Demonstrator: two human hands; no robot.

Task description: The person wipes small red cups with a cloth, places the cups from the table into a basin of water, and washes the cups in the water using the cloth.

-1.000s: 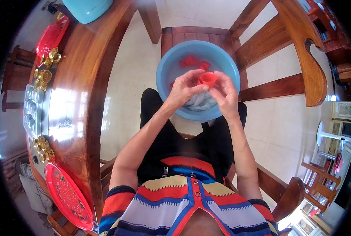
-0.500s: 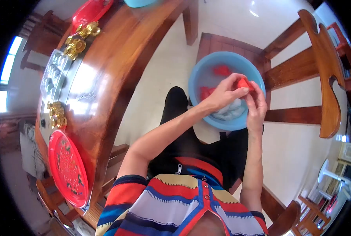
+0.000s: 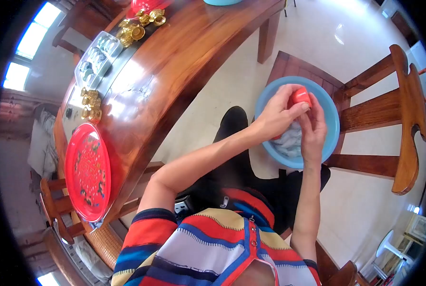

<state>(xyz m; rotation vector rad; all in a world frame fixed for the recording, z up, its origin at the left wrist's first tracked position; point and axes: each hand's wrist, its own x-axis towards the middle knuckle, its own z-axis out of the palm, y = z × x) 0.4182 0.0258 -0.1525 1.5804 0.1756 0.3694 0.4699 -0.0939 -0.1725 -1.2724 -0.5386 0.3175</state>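
Both of my hands are over a light blue basin point(image 3: 333, 136) and hold a small red cup-like piece point(image 3: 300, 96) between them. My left hand point(image 3: 280, 112) has its thumb and fingers closed round the near side of it. My right hand point(image 3: 314, 131) grips it from the right, its fingers partly hidden behind the piece. Below my hands, a whitish wet cloth point(image 3: 289, 142) lies in the basin. A bit of red shows beside the cloth under my left wrist, mostly covered by the hand.
On the wooden table point(image 3: 174, 71) to my left stand a red patterned tray point(image 3: 88, 171), gold cup-like pieces point(image 3: 91, 105) and a clear plastic box point(image 3: 97, 59) with small items. A wooden chair point(image 3: 375, 117) is at the right. The basin rests on a low wooden stool point(image 3: 289, 66).
The view has shifted, so the basin and table sit differently in frame. The red piece has turned in my hands, its rounded end now pointing up. Both hands still hold it.
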